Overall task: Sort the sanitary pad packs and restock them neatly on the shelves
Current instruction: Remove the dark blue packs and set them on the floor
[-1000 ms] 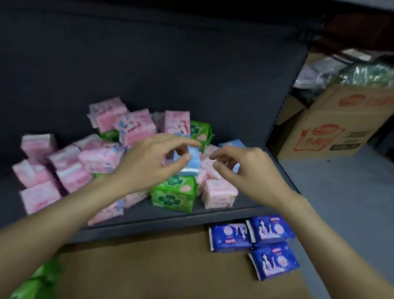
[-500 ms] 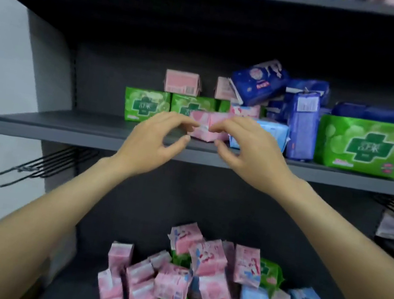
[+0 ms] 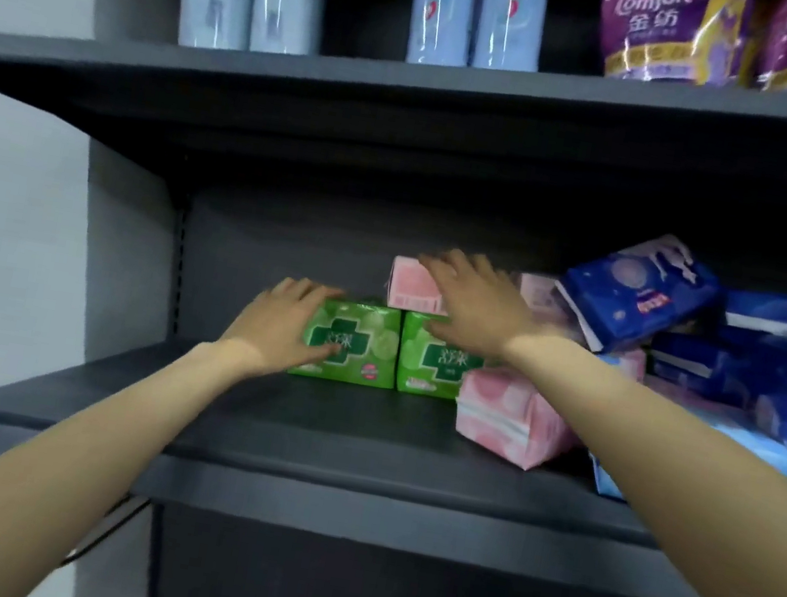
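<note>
Nearby, blue packs (image 3: 637,292) beside hands.

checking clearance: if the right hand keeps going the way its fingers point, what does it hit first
The right hand already lies over the pink pack on the green packs. Beyond that, probably the shelf's back wall, though depth is unclear.

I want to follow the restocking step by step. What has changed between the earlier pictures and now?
The hands left the lower pile and rose to the middle shelf. The left hand now grips the left green pack; the right hand lies across the small pink pack and the right green pack. The two green packs stayed side by side.
</note>
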